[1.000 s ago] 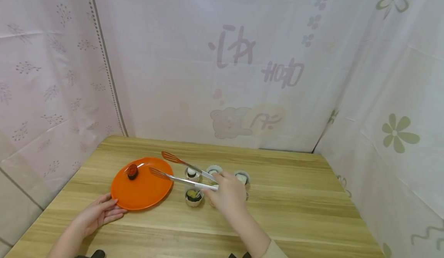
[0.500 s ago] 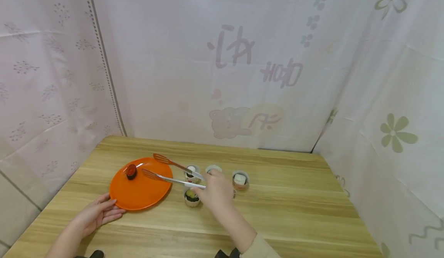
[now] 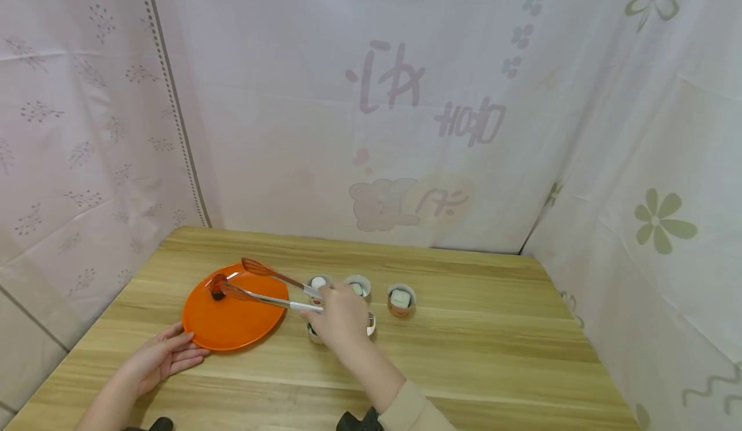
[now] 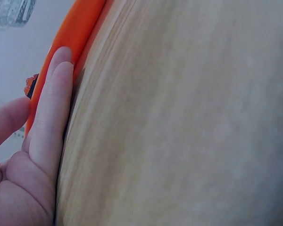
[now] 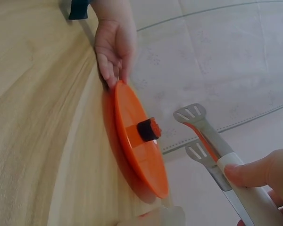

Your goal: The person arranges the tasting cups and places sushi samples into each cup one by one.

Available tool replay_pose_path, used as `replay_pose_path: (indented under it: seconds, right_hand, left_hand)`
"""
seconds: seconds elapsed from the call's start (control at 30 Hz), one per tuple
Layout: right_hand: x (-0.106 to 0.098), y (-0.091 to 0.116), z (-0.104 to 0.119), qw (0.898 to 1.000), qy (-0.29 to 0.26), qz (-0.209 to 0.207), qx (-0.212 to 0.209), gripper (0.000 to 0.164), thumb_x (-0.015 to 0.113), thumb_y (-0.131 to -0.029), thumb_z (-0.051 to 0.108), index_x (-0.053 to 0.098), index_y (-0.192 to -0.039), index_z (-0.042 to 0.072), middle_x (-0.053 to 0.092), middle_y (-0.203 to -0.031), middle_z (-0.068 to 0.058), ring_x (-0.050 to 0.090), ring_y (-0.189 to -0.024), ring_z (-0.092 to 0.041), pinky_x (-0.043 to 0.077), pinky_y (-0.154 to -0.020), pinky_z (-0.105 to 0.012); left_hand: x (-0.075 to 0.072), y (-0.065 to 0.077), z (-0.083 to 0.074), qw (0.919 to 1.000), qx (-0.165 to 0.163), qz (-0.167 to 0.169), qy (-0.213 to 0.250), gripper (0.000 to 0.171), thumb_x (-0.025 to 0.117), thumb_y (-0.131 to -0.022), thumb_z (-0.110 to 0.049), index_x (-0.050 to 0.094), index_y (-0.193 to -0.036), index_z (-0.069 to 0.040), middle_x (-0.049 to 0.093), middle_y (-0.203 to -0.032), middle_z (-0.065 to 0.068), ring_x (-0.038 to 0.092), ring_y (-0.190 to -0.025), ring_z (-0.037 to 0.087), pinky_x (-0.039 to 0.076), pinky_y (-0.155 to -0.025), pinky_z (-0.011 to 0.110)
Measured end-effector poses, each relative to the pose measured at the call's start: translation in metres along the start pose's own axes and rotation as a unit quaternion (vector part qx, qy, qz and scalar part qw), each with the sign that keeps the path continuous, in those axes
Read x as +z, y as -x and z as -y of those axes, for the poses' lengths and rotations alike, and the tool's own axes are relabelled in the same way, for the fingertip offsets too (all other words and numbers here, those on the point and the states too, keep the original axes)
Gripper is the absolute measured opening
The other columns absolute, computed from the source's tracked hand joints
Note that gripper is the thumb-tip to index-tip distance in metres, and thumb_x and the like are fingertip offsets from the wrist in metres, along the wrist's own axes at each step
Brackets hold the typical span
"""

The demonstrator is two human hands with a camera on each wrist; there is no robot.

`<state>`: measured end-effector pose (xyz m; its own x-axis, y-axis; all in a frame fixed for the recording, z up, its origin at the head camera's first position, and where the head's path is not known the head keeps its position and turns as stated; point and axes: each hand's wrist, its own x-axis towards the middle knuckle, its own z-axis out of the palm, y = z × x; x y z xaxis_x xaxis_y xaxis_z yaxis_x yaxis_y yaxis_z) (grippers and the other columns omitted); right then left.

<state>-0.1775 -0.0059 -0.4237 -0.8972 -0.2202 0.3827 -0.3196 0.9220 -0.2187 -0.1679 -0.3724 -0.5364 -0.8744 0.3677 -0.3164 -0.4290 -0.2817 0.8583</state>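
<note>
My left hand (image 3: 168, 354) pinches the near-left rim of an orange plate (image 3: 232, 328), thumb at the top edge and fingers along the underside in the left wrist view. One sushi roll (image 5: 148, 129), dark-wrapped with red roe on top, stands on the plate. Silver tongs (image 3: 290, 303) with white grips and slotted ends are held in my right hand (image 3: 344, 318). Their two arms are spread, with nothing between them. In the head view the nearer tip overlaps the roe roll; the right wrist view shows both tips above the plate, apart from the roll.
Several small paper cups with sushi pieces stand right of the plate, including a back cup (image 3: 357, 285) and a right cup (image 3: 401, 301). My right hand partly hides others. The wooden table (image 3: 493, 354) meets patterned curtains (image 3: 290, 128) at the back and sides.
My right hand has carried the tongs leftward, from beside the plate to over it, bringing the tips near the roe roll. The left hand and plate have stayed in place.
</note>
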Motion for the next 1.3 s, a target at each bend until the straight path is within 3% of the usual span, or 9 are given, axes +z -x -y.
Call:
replay_pose_path:
  seconds: [0.43,0.67,0.87,1.17,1.3]
  right_hand:
    - [0.024,-0.006,0.016,1.0,0.024,-0.007,0.002,0.049,0.082,-0.063,0.059,0.072,-0.081,0.015,0.048,-0.067,0.005,0.049,-0.057,-0.015,0.036,-0.042,-0.025]
    - [0.031,-0.005,0.024,0.999,0.044,0.005,0.016,0.052,0.078,-0.065,0.063,0.073,-0.084,0.015,0.056,-0.073,0.001,0.053,-0.062,-0.018,0.038,-0.045,-0.03]
    - [0.04,-0.004,0.032,0.999,0.026,0.022,0.037,0.053,0.077,-0.068,0.062,0.072,-0.085,0.012,0.058,-0.079,-0.001,0.056,-0.07,-0.021,0.042,-0.049,-0.034]
    - [0.046,-0.003,0.044,0.999,0.006,0.012,0.05,0.052,0.08,-0.067,0.058,0.075,-0.085,0.009,0.064,-0.087,-0.007,0.061,-0.079,-0.027,0.047,-0.048,-0.032]
    - [0.046,-0.003,0.048,0.998,0.0,0.011,0.056,0.05,0.081,-0.066,0.057,0.073,-0.08,0.01,0.063,-0.086,-0.006,0.061,-0.071,-0.023,0.042,-0.043,-0.03]
  left_hand:
    - [0.001,0.0,-0.001,1.0,-0.004,-0.001,-0.002,0.075,0.037,-0.106,-0.014,-0.027,-0.145,-0.003,0.066,-0.106,0.017,0.064,-0.102,0.03,0.047,-0.095,0.046]
    - [0.001,0.001,-0.001,0.9999,-0.006,-0.007,-0.004,0.075,0.037,-0.106,-0.014,-0.026,-0.145,-0.003,0.066,-0.106,0.016,0.064,-0.102,0.03,0.047,-0.096,0.046]
    - [-0.001,0.0,0.0,1.0,0.003,0.004,-0.006,0.075,0.036,-0.106,-0.014,-0.027,-0.144,-0.001,0.066,-0.107,0.017,0.064,-0.103,0.03,0.047,-0.096,0.046]
    - [-0.001,0.0,0.0,1.0,0.009,0.003,-0.002,0.074,0.035,-0.106,-0.013,-0.027,-0.144,-0.001,0.066,-0.105,0.017,0.065,-0.101,0.03,0.048,-0.095,0.046]
    - [-0.001,-0.001,0.0,0.9999,0.008,0.007,-0.004,0.074,0.035,-0.106,-0.013,-0.027,-0.144,-0.001,0.066,-0.105,0.017,0.065,-0.101,0.03,0.048,-0.095,0.046]
